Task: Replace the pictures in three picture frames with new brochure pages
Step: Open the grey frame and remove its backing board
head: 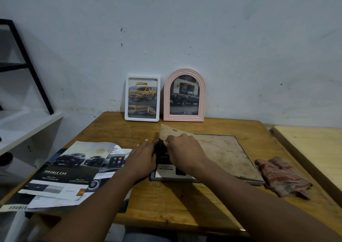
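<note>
Right grip (183,149) pinches lifted brown cardboard backing board (218,149), left grip (144,158) unclear; forced, dark glossy brochure page (163,167) may crease.

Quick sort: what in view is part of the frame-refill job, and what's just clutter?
Job: flat frame, backing board, dark page inside it, white frame, pink arched frame, brochure pages.
Lying about: patterned cloth, shelf unit at left, second table at right.
</note>
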`<act>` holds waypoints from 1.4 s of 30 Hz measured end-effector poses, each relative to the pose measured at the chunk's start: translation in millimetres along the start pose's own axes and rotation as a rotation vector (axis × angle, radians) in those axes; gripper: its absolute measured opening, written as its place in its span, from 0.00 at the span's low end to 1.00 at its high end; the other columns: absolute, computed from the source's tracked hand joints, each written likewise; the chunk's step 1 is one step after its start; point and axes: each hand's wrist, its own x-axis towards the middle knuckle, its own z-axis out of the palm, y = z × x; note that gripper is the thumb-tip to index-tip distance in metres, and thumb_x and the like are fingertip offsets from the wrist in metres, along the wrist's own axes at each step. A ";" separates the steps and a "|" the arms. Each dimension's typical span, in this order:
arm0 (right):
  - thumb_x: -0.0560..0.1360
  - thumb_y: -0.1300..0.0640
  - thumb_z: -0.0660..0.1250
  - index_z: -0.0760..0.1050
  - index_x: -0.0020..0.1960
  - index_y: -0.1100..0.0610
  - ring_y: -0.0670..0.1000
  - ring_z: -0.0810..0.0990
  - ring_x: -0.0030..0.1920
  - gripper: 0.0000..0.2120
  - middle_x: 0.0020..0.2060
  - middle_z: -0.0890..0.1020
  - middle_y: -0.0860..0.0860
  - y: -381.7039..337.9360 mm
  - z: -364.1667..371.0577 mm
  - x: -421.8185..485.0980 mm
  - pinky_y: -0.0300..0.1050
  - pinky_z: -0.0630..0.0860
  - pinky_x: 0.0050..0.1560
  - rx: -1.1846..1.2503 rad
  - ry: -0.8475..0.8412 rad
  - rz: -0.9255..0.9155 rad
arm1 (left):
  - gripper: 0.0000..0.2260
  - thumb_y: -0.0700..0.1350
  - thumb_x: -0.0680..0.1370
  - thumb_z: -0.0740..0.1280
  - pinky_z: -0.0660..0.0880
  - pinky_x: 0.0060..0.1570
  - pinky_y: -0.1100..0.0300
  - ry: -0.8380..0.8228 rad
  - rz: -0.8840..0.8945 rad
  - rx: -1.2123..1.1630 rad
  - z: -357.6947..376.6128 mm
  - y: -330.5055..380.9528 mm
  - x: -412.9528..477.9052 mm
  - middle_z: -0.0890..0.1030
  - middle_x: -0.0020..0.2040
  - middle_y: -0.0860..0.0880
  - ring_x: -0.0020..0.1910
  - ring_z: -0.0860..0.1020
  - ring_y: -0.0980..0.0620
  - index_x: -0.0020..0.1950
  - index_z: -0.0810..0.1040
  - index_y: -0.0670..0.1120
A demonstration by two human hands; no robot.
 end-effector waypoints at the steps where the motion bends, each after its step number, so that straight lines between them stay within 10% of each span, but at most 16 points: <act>1: 0.81 0.54 0.60 0.75 0.57 0.56 0.57 0.78 0.41 0.09 0.45 0.82 0.56 0.2 -4.6 1.5 0.52 0.77 0.42 -0.001 0.016 0.008 | 0.22 0.42 0.82 0.61 0.58 0.76 0.46 -0.022 -0.009 0.029 -2.2 2.5 0.8 0.71 0.75 0.43 0.78 0.62 0.45 0.77 0.67 0.51; 16: 0.82 0.58 0.60 0.76 0.55 0.59 0.53 0.69 0.30 0.07 0.36 0.77 0.54 28.4 -108.7 18.4 0.43 0.57 0.29 -0.089 0.265 -0.006 | 0.19 0.44 0.86 0.57 0.56 0.76 0.49 -0.179 -0.046 0.114 -33.8 -9.3 8.2 0.63 0.80 0.46 0.80 0.57 0.45 0.78 0.66 0.51; 23: 0.83 0.48 0.58 0.79 0.47 0.56 0.51 0.73 0.30 0.16 0.34 0.80 0.50 27.7 -96.3 14.5 0.43 0.61 0.29 0.145 0.367 -0.073 | 0.17 0.61 0.83 0.58 0.76 0.57 0.47 0.112 -0.384 -0.757 -73.2 4.1 33.0 0.82 0.58 0.46 0.57 0.79 0.45 0.63 0.77 0.53; 27: 0.82 0.48 0.62 0.81 0.50 0.54 0.49 0.75 0.32 0.13 0.36 0.82 0.48 23.6 -87.5 8.8 0.42 0.68 0.30 0.215 0.346 -0.070 | 0.37 0.74 0.73 0.62 0.78 0.59 0.39 -0.119 -0.471 -1.308 -99.3 33.9 56.4 0.82 0.60 0.39 0.57 0.82 0.36 0.67 0.74 0.46; 32: 0.80 0.45 0.65 0.83 0.52 0.53 0.46 0.80 0.40 0.14 0.41 0.84 0.47 22.2 -84.7 -2.2 0.44 0.78 0.39 0.296 0.269 -0.065 | 0.15 0.46 0.83 0.65 0.80 0.28 0.59 -0.114 -0.488 -1.375 -108.7 75.5 59.5 0.81 0.43 0.38 0.33 0.84 0.46 0.61 0.75 0.35; 36: 0.80 0.40 0.60 0.81 0.55 0.54 0.45 0.80 0.47 0.20 0.49 0.84 0.48 37.4 -87.0 -10.5 0.39 0.75 0.43 0.393 0.118 0.081 | 0.07 0.35 0.82 0.62 0.82 0.28 0.57 -0.024 -0.510 -1.340 -97.0 68.4 58.0 0.83 0.43 0.38 0.37 0.84 0.45 0.58 0.74 0.34; 42: 0.73 0.29 0.61 0.69 0.68 0.53 0.59 0.73 0.63 0.34 0.66 0.73 0.57 126.9 -68.8 -33.6 0.59 0.74 0.61 0.176 -0.043 0.710 | 0.06 0.38 0.84 0.59 0.80 0.25 0.57 -0.059 -0.547 -1.387 -93.9 55.6 44.7 0.83 0.32 0.43 0.30 0.84 0.48 0.56 0.73 0.38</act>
